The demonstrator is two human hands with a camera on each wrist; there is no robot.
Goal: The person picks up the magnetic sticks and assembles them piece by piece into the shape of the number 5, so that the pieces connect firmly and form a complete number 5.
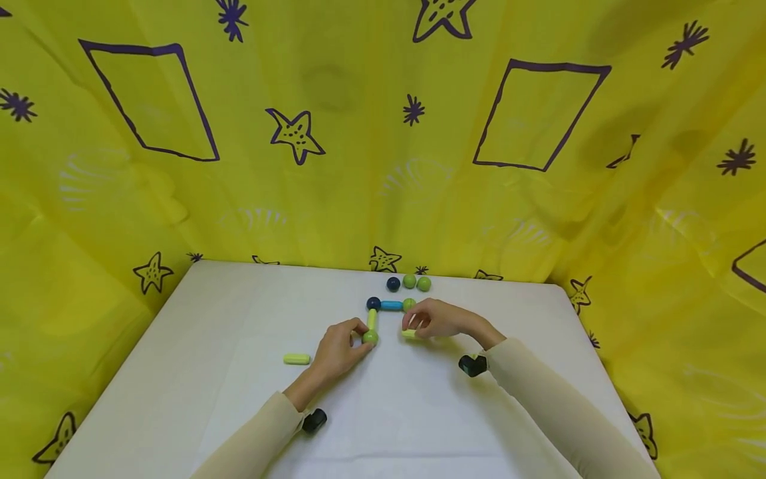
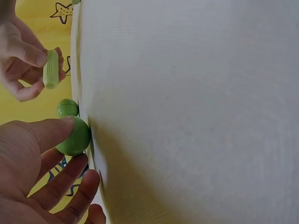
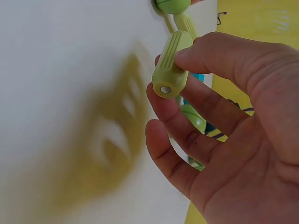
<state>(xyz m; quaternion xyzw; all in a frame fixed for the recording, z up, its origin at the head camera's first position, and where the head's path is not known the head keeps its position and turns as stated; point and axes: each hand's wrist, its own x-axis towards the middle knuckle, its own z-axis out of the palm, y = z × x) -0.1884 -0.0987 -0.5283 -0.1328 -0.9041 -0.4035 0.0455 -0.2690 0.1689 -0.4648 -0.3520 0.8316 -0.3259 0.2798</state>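
My left hand (image 1: 338, 350) pinches a green ball (image 1: 370, 337) between thumb and fingers, low at the table. From that ball a yellow-green magnetic rod (image 1: 372, 319) runs up to a dark blue ball (image 1: 374, 303). A blue rod (image 1: 391, 305) joins the dark ball to another green ball (image 1: 409, 305). Just right of this chain, my right hand (image 1: 439, 318) holds a loose yellow-green magnetic rod (image 3: 172, 63) between thumb and fingertips, raised over the table. A round metal magnet shows in its near end in the right wrist view.
Behind the chain sit a dark blue ball (image 1: 393, 284) and two green balls, one green ball (image 1: 423, 284) rightmost. Left of my left hand lies another yellow-green rod (image 1: 296, 358). The white table (image 1: 251, 313) ends at a yellow patterned curtain (image 1: 335, 199).
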